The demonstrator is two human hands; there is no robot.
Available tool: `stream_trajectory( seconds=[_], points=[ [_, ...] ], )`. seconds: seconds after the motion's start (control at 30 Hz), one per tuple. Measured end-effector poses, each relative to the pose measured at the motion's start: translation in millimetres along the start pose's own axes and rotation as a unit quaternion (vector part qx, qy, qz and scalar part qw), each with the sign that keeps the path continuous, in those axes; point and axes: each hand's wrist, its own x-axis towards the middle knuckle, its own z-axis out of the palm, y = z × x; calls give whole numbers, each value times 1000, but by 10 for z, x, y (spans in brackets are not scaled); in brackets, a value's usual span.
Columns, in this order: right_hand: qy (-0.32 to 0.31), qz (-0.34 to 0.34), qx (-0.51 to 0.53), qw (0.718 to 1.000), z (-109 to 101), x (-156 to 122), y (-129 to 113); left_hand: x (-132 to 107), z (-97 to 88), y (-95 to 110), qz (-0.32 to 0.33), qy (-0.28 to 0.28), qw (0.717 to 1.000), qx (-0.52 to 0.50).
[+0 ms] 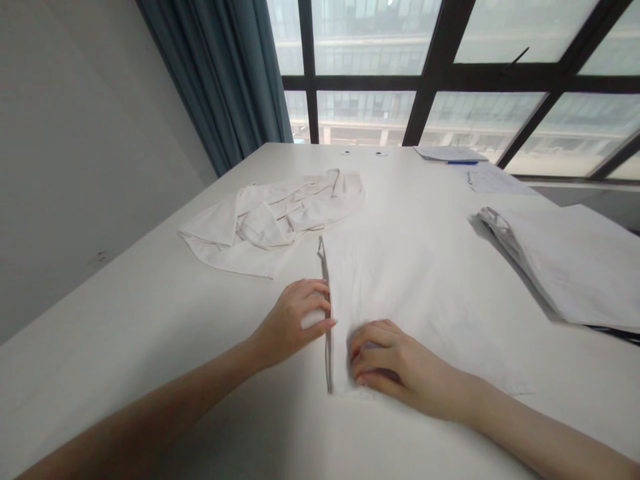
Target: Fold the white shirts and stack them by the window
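A white cloth piece (390, 280), perhaps a bag or garment, lies flat and folded on the table, its layered edge facing left. At that edge is my left hand (295, 317); its thumb tip rests over the border and its fingers, spread apart from the thumb, touch the side of the layers. My right hand (395, 360) sits on the near part of the same cloth, fingers curled towards the thumb and pressed into the fabric. Its fingertips are partly hidden and slightly blurred. Beyond my left hand lies a crumpled white cloth (270, 213) with narrow seams.
To the right, a stack of folded white cloth (575, 260) stands near the table's edge. Papers (445, 153) with a blue pen (463, 163) lie at the far right. A blue curtain (225, 73) and windows rise behind the white table (150, 300).
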Motion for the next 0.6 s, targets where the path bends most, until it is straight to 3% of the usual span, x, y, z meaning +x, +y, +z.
stream_trajectory(
  seconds=[0.1,0.2,0.3,0.37,0.47,0.6],
  points=[
    [-14,16,15,1000,-189,0,-37,-2,14,35,2,-13,1000,-9],
    [56,77,-94,991,-505,-88,116,-18,45,77,-15,-9,999,-29],
    [196,210,-219,932,-840,-273,512,-27,67,104,-36,-5,998,-55],
    [242,312,-237,888,-1011,-400,805,-24,71,111,-49,-5,996,-73],
    [236,427,-109,866,-1150,-512,1079,-18,70,111,-92,4,991,-96],
    [231,427,108,868,-1196,-540,1072,-17,65,95,-140,17,982,-124]
  ],
)
